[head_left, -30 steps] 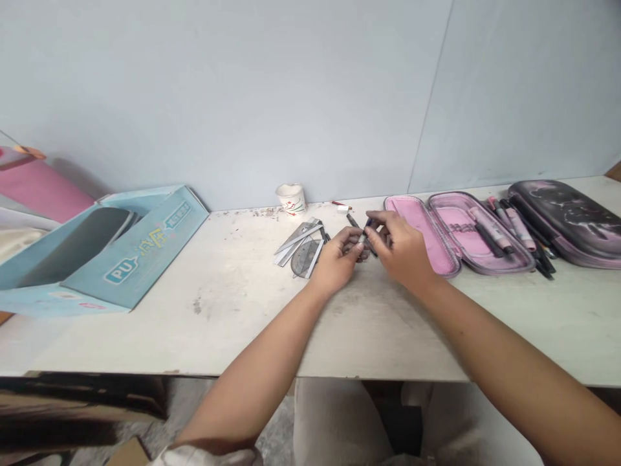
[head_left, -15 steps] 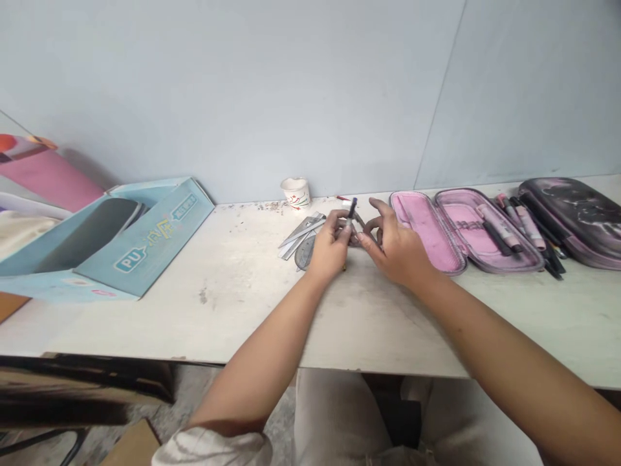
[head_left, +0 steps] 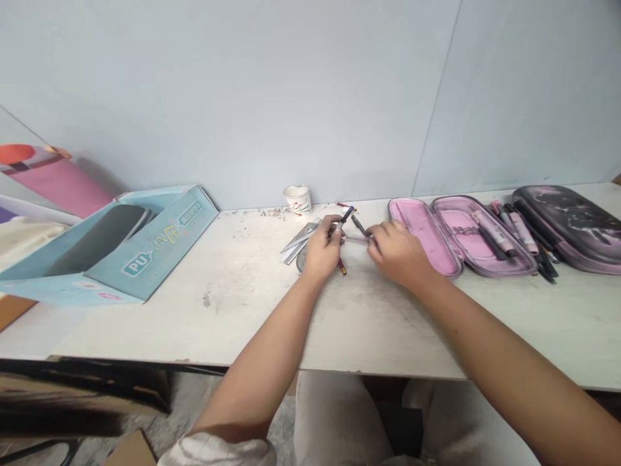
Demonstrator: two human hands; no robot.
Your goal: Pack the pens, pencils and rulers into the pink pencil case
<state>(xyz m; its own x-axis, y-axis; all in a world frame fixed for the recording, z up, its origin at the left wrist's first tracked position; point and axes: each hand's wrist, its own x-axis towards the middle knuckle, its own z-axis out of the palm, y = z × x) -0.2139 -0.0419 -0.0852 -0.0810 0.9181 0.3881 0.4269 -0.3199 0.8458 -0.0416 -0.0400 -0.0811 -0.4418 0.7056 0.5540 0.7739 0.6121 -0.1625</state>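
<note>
Head view looks down on 2 hands working close together over the counter [head_left: 194,336]. The left hand [head_left: 323,254] is curled almost shut around a dark pen [head_left: 345,215], with the pen's blue-tipped end sticking up past the fingers. The right hand [head_left: 398,254] is also nearly closed, its fingertips [head_left: 376,234] pressing on a pale pink pen [head_left: 356,238] that lies almost level and points toward the left hand. It looks like a pinch, though the fingers hide part of the grip. A second dark pen [head_left: 359,224] sits between the hands, and a red-ended pencil [head_left: 342,266] shows just below the left hand. All of these look light, stiff and slim, and their round barrels could roll or slip, so the middle of the barrel seems the best place to pinch. Metal rulers [head_left: 301,239] and a protractor [head_left: 301,261] lie beside the left hand, an open pink pencil case [head_left: 422,226] lies right of the right hand, and a paper cup [head_left: 297,199] stands by the wall.
</note>
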